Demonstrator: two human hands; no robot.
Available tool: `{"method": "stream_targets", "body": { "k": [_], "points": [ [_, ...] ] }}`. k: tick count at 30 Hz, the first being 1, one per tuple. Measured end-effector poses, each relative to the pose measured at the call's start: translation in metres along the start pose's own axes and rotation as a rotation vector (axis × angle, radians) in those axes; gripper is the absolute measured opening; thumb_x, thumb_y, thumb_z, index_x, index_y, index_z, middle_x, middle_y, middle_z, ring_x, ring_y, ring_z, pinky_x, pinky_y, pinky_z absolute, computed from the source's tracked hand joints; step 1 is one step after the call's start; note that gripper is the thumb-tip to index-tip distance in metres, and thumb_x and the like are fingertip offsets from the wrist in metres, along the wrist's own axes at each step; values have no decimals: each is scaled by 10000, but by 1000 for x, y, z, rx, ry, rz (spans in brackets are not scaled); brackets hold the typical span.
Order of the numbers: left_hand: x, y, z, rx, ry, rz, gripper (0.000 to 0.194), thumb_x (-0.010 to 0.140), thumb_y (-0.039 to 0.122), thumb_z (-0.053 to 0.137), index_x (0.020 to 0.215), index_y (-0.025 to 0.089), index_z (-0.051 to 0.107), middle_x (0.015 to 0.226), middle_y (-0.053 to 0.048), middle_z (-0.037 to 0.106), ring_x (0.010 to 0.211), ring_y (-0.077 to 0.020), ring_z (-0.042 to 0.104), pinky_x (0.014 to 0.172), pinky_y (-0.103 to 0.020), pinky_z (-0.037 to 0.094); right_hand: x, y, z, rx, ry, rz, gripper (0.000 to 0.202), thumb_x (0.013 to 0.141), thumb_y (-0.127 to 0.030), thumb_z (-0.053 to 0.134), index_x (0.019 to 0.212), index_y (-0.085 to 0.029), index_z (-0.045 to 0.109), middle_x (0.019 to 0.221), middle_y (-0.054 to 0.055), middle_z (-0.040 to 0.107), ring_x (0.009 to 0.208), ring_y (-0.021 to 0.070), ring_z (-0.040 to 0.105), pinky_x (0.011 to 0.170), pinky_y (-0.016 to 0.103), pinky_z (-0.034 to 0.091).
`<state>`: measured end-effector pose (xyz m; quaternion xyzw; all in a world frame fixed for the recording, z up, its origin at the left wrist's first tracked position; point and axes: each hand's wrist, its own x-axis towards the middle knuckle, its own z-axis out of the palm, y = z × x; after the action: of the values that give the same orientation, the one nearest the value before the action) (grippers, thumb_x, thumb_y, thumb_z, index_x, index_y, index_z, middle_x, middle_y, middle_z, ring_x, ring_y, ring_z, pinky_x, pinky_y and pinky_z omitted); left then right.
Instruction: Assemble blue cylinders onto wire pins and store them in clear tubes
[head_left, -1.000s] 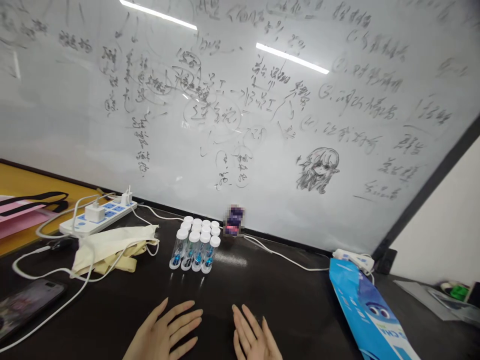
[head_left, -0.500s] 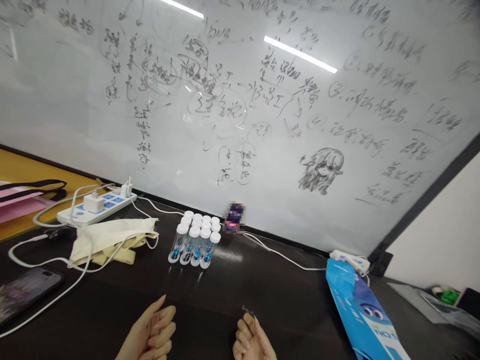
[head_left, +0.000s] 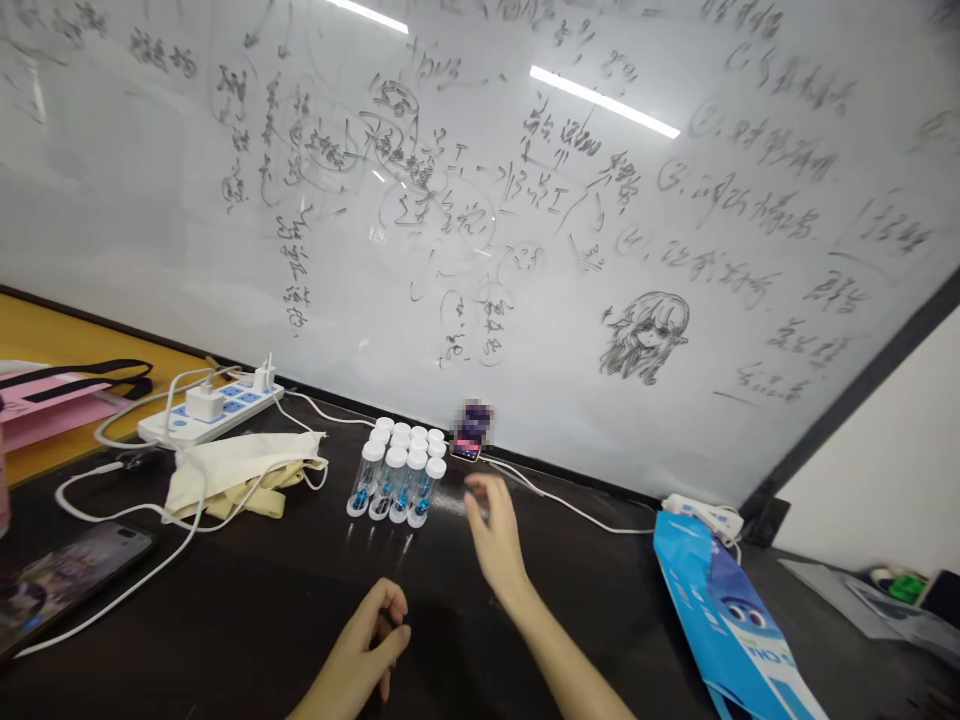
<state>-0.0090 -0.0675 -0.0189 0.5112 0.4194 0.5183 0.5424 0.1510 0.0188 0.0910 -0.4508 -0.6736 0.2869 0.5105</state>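
My right hand (head_left: 496,535) reaches forward over the dark table, fingers bent and apart, with nothing seen in it. It is just right of a tight group of clear vials (head_left: 406,492) with white caps and something blue inside. The vials stand upright in rows, and the hand looks apart from them. Nearer to me, my left hand (head_left: 373,640) hovers over the table with loosely curled fingers and a gap between thumb and forefinger. No object shows in it.
Behind the vials a phone (head_left: 472,430) with a blurred screen leans on the whiteboard (head_left: 540,300). At left are a power strip (head_left: 180,426), a cream cloth (head_left: 232,470), white cables and another phone (head_left: 75,575). A blue bag (head_left: 720,610) lies at right.
My right hand has moved forward from the near edge toward the vials and its fingers have opened. My left hand has shifted right. The view has turned slightly.
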Motion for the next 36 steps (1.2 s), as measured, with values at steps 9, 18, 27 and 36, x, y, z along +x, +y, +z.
{"method": "stream_targets", "body": {
  "k": [9,18,27,36],
  "points": [
    [36,11,11,378,166,298,555,750,112,542,1289,223,473,1289,-99,398,1190,-280,486,1028,-424,404,123,6,58,-43,-92,16,289,958,-295,578,1211,-156,569,1210,91,596,1015,232,626,849,430,539],
    [93,1,31,399,366,292,450,900,189,435,1345,161,382,1299,-169,400,1320,-335,374,1044,-513,375,97,38,52,7,-150,101,294,955,-293,583,1213,-153,564,1195,89,600,990,226,634,826,418,549],
    [89,-8,44,460,421,331,618,818,260,576,1386,161,353,1386,-178,405,1331,-384,323,1078,-568,288,35,27,45,-31,-174,36,223,956,-301,566,1117,-154,614,1138,74,621,1022,228,610,902,442,490],
    [58,6,51,397,325,397,617,758,193,612,1352,188,444,1287,-128,545,1235,-319,469,1049,-481,369,-7,8,25,-81,-151,55,190,760,-238,670,945,-248,628,964,10,554,917,220,562,859,380,467]
  ]
}}
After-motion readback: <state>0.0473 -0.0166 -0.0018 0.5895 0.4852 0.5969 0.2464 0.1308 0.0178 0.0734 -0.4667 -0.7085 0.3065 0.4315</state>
